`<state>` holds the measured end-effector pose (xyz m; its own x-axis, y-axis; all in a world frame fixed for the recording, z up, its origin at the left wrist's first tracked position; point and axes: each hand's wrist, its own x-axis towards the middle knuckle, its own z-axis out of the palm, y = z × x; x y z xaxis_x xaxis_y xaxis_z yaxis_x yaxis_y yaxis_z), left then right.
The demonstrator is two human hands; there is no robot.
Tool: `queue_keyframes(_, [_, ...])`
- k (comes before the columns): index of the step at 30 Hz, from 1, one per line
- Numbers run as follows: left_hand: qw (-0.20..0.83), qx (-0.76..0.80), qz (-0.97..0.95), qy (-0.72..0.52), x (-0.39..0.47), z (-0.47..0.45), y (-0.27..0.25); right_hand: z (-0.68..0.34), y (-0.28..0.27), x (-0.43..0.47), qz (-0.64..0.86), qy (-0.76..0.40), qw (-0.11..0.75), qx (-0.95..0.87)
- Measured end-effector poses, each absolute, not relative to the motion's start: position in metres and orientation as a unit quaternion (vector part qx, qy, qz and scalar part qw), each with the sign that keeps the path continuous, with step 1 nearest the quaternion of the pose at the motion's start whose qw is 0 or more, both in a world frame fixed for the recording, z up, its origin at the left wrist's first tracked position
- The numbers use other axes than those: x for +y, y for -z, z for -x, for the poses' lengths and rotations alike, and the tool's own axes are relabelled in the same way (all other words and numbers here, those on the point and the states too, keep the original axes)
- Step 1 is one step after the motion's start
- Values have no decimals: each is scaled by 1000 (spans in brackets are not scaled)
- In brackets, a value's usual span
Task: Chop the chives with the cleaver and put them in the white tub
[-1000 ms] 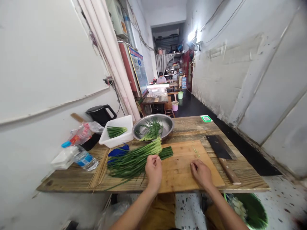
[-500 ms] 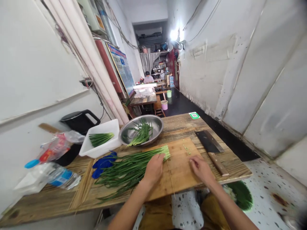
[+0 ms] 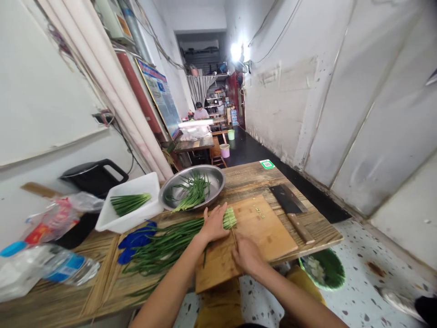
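Our left hand [image 3: 214, 224] lies flat on the chives [image 3: 170, 241], fingers spread wide, covering their middle. Our right hand [image 3: 246, 255] pinches a thin skewer [image 3: 234, 237], its lower end hidden in the grip.

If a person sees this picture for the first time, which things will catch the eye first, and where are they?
The long bundle of green chives lies across the wooden table, its cut end on the cutting board, pressed down by the left hand. The right hand pinches a thin skewer beside that end. A dark cleaver rests right of the board, and a steel bowl of chives sits behind.
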<state>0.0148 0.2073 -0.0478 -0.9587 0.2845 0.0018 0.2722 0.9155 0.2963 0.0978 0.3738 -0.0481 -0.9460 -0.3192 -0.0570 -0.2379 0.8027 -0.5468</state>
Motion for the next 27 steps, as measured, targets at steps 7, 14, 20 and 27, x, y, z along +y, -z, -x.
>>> queue_keyframes(7, [-123, 968, -99, -194, 178, -40, 42, -107, 21, 346, 166, 319, -26, 933])
queue_keyframes(14, [-191, 959, -75, -196, 123, -87, 57, -136, 21, 341, 252, 255, -158, 920])
queue_keyframes(20, [-205, 961, -86, -164, 87, -93, 78, -150, 17, 352, 333, 277, -243, 868])
queue_keyframes(27, [-213, 949, -118, -200, 78, -92, 69, -161, 5, 360, 387, 285, -299, 824])
